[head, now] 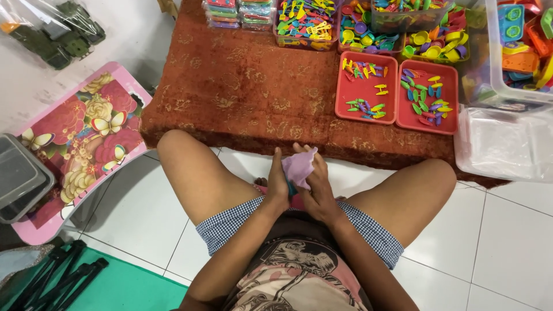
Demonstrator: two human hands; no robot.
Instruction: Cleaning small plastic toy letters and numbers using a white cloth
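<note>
A person sits on a white tiled floor [507, 242] with knees apart, and both hands meet between the thighs, near the body. The left hand [278, 183] and the right hand [315, 190] are both closed on a small, pale purple, thin plastic piece [299, 166], which is held upright just in front of the checked shorts; the left fingers wrap its left edge and the right fingers curl behind its right edge. A bit of teal shows under the purple piece, too hidden to tell what it is.

Just beyond the hands lies a rust-red patterned carpet [242, 86]. On its far right part stand two shallow red plastic trays side by side: the left red tray [366, 86] and the right red tray [427, 97], each with small bright plastic bits scattered in it. Further off along the carpet's far edge sit clear boxes of mixed coloured plastic toys [305, 23]. At the right edge lies a clear plastic bag [504, 144]. To the left stands a low pink table with flower and butterfly print [86, 132], with a grey plastic container [20, 178] on its near end
</note>
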